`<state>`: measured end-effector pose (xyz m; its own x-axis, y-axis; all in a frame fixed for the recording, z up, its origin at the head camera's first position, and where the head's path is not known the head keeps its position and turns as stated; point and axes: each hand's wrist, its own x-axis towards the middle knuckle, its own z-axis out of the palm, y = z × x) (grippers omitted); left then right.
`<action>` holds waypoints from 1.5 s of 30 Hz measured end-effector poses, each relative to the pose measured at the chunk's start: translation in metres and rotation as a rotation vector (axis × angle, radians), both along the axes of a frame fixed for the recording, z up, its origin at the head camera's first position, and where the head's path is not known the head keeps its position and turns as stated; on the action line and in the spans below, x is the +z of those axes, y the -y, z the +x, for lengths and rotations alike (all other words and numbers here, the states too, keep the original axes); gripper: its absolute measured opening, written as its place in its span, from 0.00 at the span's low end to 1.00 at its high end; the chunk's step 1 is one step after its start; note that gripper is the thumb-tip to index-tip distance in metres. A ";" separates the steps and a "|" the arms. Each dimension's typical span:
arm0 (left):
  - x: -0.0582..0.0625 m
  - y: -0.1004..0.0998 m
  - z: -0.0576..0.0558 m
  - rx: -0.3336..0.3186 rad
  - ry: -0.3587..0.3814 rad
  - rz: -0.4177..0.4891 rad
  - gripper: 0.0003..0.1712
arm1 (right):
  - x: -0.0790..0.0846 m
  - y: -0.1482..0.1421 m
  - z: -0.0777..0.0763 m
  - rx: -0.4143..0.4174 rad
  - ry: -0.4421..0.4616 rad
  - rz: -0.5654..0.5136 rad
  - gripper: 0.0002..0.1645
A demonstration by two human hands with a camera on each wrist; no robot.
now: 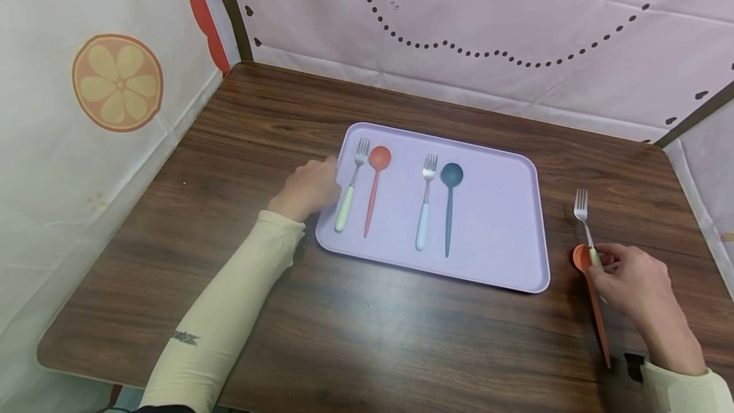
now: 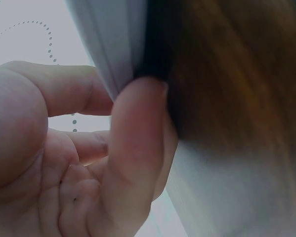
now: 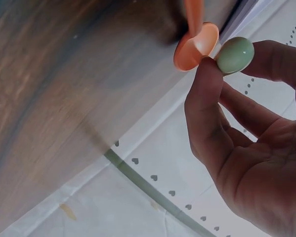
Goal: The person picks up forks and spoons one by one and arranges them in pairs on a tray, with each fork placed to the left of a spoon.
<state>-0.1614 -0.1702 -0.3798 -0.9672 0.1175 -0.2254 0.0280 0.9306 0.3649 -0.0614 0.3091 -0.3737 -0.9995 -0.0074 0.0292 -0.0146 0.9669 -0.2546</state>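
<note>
My left hand [image 1: 308, 188] is at the left rim of a lilac tray [image 1: 499, 228]; the left wrist view has the tray edge [image 2: 110, 44] pinched between thumb and fingers. On the tray lie a green-handled fork [image 1: 345, 209], a coral spoon [image 1: 380, 158], a pale-blue-handled fork [image 1: 423, 225] and a dark teal spoon [image 1: 452, 175]. To the right of the tray, my right hand [image 1: 636, 282] pinches a second green-handled fork [image 1: 582, 206] by its handle, tines pointing away. Right beside that handle is an orange spoon [image 1: 598, 324], its bowl [image 3: 197, 47] close to my fingertips.
The dark wooden table [image 1: 355, 330] has a pale patterned cloth [image 1: 459, 75] hanging behind it and another [image 1: 51, 145] along its left side. A small black object [image 1: 634, 367] shows near my right wrist.
</note>
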 end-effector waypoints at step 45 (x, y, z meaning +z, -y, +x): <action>0.000 0.000 0.000 0.002 0.014 0.005 0.23 | -0.002 0.029 -0.005 0.094 -0.094 -0.058 0.22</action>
<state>-0.1616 -0.1701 -0.3799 -0.9641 0.1171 -0.2385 0.0213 0.9288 0.3699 -0.0668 0.2801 -0.3754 -0.9875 -0.0961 0.1253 -0.1303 0.9441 -0.3029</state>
